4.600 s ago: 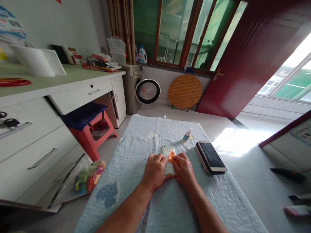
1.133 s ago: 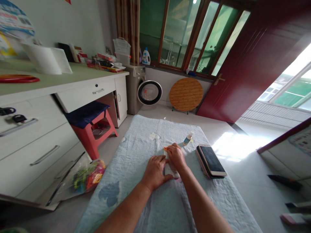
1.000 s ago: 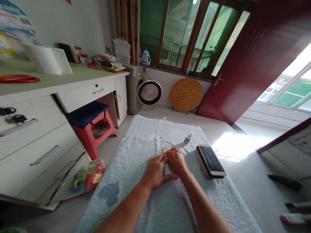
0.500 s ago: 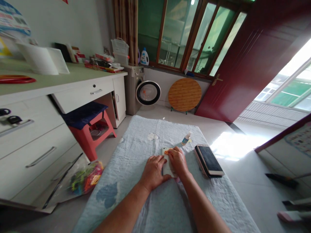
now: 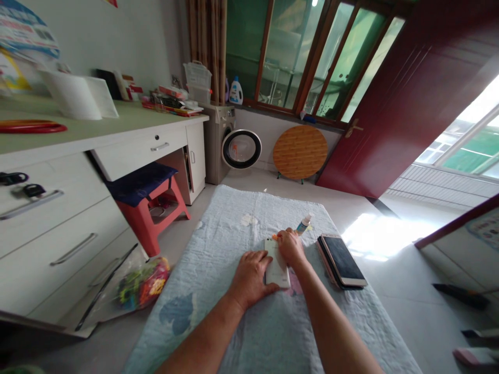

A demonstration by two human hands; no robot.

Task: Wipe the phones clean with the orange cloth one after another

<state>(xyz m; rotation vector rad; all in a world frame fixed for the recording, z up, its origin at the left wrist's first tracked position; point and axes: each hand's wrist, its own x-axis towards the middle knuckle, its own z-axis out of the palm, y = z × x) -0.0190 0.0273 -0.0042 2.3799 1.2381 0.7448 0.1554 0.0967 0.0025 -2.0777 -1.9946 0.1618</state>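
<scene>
A white phone (image 5: 277, 271) lies back side up on the pale blue cloth (image 5: 218, 234). My left hand (image 5: 251, 275) is against its left side, thumb and fingers spread apart around the lower left corner and edge. My right hand (image 5: 290, 246) is closed on a small orange cloth (image 5: 275, 237) at the phone's upper right edge. Just beyond that hand stands a small spray bottle (image 5: 304, 224) with a clear cap. Right of it, a phone with a dark screen (image 5: 342, 259) lies stacked on other flat devices.
Left of the cloth are a red stool (image 5: 150, 228), a bag of colourful pieces (image 5: 142, 285) and a white desk (image 5: 128, 136) with a paper roll (image 5: 74, 98). Farther back are a washing machine (image 5: 218, 150) with its door open and a round wooden tabletop (image 5: 300, 152).
My right hand has moved to the phone's upper right edge with the orange cloth, uncovering more of the phone's back. The whole view has shifted slightly.
</scene>
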